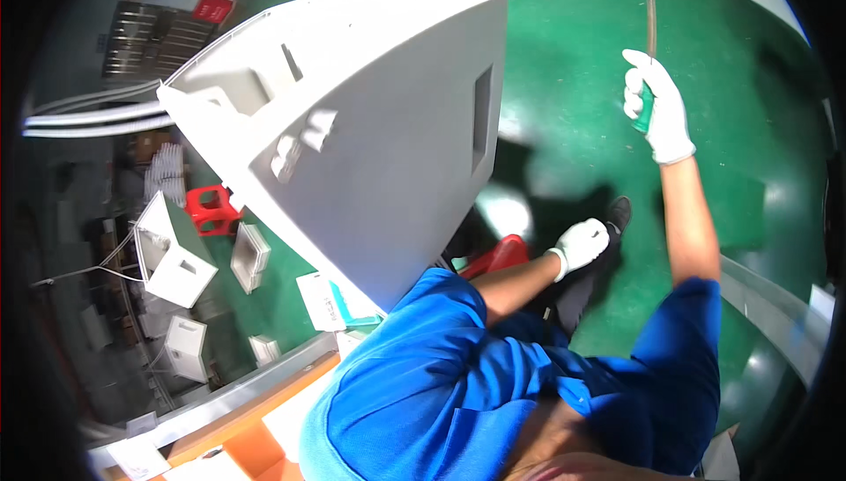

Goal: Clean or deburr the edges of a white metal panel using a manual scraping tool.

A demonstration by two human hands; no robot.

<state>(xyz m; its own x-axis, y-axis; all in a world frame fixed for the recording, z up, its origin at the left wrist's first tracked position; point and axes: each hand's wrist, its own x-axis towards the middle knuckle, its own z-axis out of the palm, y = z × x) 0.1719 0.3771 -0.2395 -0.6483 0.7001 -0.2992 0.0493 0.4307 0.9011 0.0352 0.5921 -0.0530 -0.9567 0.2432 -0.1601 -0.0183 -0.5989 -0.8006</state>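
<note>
Over the green floor [564,32], out to the right, the white-gloved right hand [663,111] is closed around the green handle of a slim tool [650,27], whose metal shaft points up past the thumb, away from the body. Lower and nearer the middle, the gloved left hand [582,245] is just beside a dark shoe [620,212]; its fingers look curled, but the glove is too bleached by glare to tell whether it is closed on anything.

Well to the left of the tool, a large white housing [379,146] stands tilted in view, with a long slot [482,120] in its near face; both hands are apart from it. Just behind the left forearm shows a red plastic piece [498,256], partly hidden. Farther left are a red stool [211,210], a smaller white housing [181,256] and a pale stack of panels [250,256]. Blue clothing [423,375] covers the person's torso.
</note>
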